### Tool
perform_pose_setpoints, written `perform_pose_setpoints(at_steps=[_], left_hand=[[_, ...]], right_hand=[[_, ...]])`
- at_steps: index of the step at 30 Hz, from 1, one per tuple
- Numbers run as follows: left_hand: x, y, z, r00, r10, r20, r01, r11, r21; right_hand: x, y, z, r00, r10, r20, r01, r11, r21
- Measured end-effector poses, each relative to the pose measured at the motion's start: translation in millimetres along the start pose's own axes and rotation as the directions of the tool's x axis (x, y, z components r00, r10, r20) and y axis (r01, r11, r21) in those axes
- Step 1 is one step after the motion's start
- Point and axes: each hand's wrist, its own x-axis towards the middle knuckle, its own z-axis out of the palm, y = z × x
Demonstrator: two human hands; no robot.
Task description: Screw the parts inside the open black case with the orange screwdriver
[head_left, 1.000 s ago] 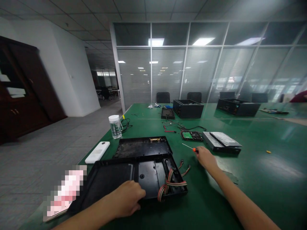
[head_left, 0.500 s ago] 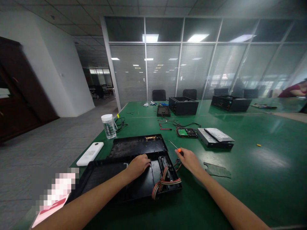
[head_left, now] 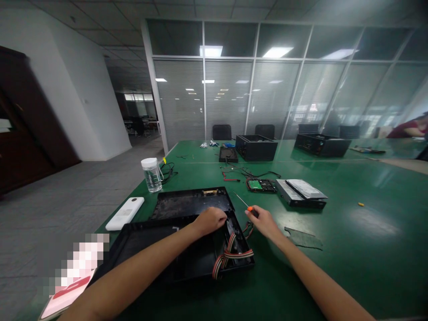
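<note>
In front of me lies an open black metal case [head_left: 157, 256], its far panel [head_left: 187, 201] stretched out behind the tray. My left hand [head_left: 211, 221] is closed over the tray's far right part, fingertips at the top of a metal bracket [head_left: 231, 228]; whatever they pinch, if anything, is hidden. A striped ribbon cable [head_left: 230, 255] loops over the tray's right side. Just right of the case, my right hand [head_left: 264, 221] is wrapped round the handle of a screwdriver [head_left: 250, 208] with an orange collar. Its thin shaft points up and left, touching nothing.
A water bottle [head_left: 152, 176] and a white power bank-like block [head_left: 125, 214] stand left. Beyond are a hard drive with green board [head_left: 261, 185], stacked metal drives [head_left: 301, 195], cables [head_left: 230, 178] and black computer cases [head_left: 257, 148]. A torn dark sheet [head_left: 304, 238] lies right. Another person [head_left: 409, 127] sits far right.
My left hand has moved right across the tray, from the thin dividing edge to the bracket. My right hand and the screwdriver have barely moved.
</note>
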Motion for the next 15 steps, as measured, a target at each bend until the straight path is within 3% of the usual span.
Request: perform_pose_setpoints(at_steps=[6, 11, 15], left_hand=[[-5, -9, 27.6, 0.993, -0.026, -0.112, 0.009, 0.989, -0.147], [-5, -10, 27.8, 0.995, -0.014, -0.095, 0.001, 0.990, -0.142], [-6, -7, 27.0, 0.994, -0.011, -0.107, -0.002, 0.993, -0.117]], right_hand=[[3, 0, -4, 1.000, -0.010, -0.001, 0.010, 0.998, -0.070], [5, 1, -8, 1.000, 0.018, 0.011, -0.018, 1.000, -0.007], [9, 8, -28, 1.000, 0.030, -0.006, -0.029, 0.989, 0.143]])
